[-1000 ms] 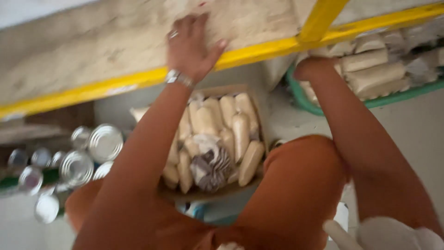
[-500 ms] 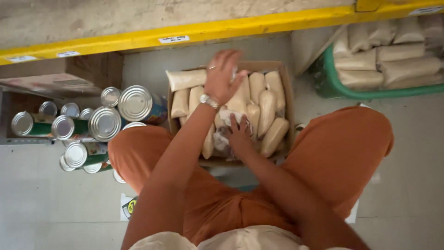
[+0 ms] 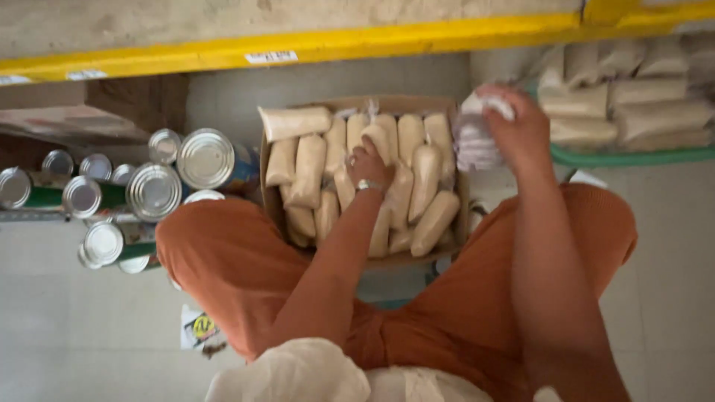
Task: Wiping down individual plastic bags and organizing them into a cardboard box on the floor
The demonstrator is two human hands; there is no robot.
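Observation:
A cardboard box (image 3: 272, 175) on the floor between my knees holds several cream-coloured sealed bags (image 3: 307, 170) packed side by side. My left hand (image 3: 370, 164), with a wristwatch, reaches down into the box and grips one bag (image 3: 380, 138) near the middle. My right hand (image 3: 518, 126) is raised to the right of the box, closed on a crumpled whitish plastic wrapper (image 3: 475, 138). My orange trousers (image 3: 238, 268) frame the box on both sides.
Several tin cans (image 3: 155, 191) with silver lids stand on the floor left of the box. A yellow shelf rail (image 3: 298, 48) runs across the top. A green basket (image 3: 633, 156) at the right holds more cream bags (image 3: 655, 115).
My left hand came down from the shelf edge into the box. My right hand lifted out of the box to the right, carrying the crumpled wrapper.

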